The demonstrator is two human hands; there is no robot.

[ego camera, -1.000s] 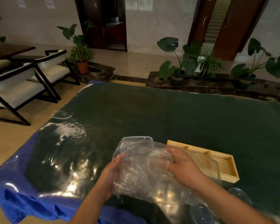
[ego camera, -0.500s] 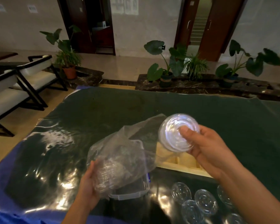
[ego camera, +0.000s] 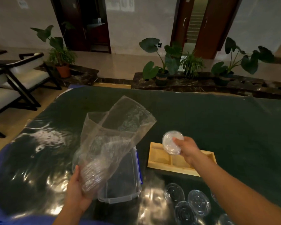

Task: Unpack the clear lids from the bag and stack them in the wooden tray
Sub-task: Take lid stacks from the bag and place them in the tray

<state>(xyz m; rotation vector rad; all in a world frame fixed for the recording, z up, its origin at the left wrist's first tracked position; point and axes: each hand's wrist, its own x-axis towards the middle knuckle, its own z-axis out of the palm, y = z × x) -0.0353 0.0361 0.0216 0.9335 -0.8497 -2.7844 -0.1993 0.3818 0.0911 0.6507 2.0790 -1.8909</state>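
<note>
now the right hand (ego camera: pixel 187 147), gripping a clear lid (ego camera: pixel 170 142) freshly pulled out, is lowering it over the wooden tray (ego camera: pixel 159 158) at centre right; the left hand (ego camera: pixel 77 190) is clutching the bag (ego camera: pixel 110 143) at lower left; placing looks imminent.

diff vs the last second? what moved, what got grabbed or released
The right hand came out of the plastic bag gripping a clear lid, lifted it, then carried it down over the wooden tray; not released yet. The left hand keeps holding the bag's bottom, with more lids inside. Tray, clear bin and loose lids on the table stayed put.
</note>
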